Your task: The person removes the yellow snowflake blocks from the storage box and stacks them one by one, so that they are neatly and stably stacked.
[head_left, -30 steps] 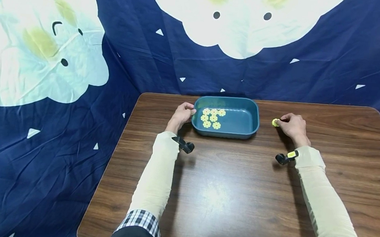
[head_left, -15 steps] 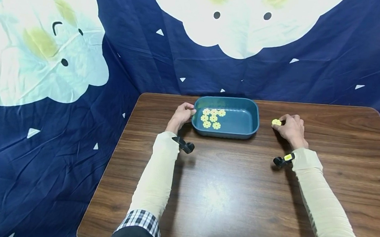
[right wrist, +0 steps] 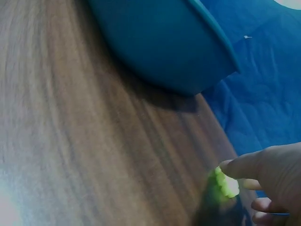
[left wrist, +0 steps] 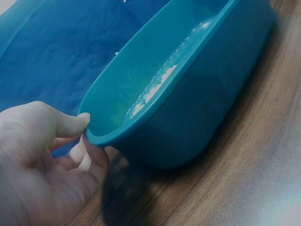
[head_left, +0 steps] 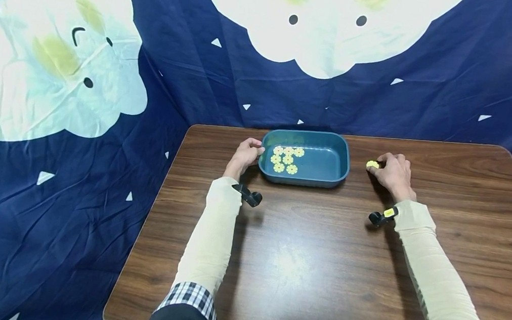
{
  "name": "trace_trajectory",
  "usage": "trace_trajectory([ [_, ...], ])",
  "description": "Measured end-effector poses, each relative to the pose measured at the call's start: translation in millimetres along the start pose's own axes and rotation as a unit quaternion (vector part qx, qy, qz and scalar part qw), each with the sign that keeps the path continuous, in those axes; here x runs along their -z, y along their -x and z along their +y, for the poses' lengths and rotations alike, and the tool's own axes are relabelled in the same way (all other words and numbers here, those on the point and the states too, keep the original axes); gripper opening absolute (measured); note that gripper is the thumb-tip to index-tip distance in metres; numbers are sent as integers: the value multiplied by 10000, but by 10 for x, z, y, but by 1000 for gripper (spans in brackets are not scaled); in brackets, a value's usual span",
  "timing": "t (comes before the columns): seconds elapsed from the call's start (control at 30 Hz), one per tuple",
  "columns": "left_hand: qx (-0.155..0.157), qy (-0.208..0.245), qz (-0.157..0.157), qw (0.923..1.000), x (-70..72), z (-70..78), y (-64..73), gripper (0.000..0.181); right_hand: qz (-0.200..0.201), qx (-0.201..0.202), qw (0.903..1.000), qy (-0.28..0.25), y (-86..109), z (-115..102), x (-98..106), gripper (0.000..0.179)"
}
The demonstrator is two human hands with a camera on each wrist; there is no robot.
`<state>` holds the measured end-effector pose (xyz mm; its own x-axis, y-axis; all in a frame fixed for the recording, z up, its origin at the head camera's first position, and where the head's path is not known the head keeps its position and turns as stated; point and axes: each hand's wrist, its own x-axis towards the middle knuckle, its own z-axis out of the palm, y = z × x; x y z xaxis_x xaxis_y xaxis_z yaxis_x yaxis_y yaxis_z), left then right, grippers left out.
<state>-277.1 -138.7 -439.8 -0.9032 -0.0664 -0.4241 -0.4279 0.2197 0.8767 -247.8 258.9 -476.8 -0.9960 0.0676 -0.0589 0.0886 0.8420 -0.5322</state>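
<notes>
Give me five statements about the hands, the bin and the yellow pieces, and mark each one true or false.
1. The left hand grips the rim of the blue-green bin. True.
2. Both hands are touching the bin. False: the right hand is apart from it, pinching a yellow flower-shaped piece.
3. Seven yellow pieces lie in the bin. True.
4. The pieces in the bin are all at its right end. False: they sit toward its left end, nearer the left hand.
5. The bin stands on a wood-grain table. True.
</notes>
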Motion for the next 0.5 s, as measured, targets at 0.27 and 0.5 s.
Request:
trace_trajectory([
  [0.27, -55, -97, -5, 9999, 4, 10, 6, 25, 397, 211, 9983, -362, 11, -154, 151, 40],
  [0.5, -32, -124, 14, 9999, -3, 8, 10, 25, 457, 352, 9962, -646, 36, -372, 215, 42],
])
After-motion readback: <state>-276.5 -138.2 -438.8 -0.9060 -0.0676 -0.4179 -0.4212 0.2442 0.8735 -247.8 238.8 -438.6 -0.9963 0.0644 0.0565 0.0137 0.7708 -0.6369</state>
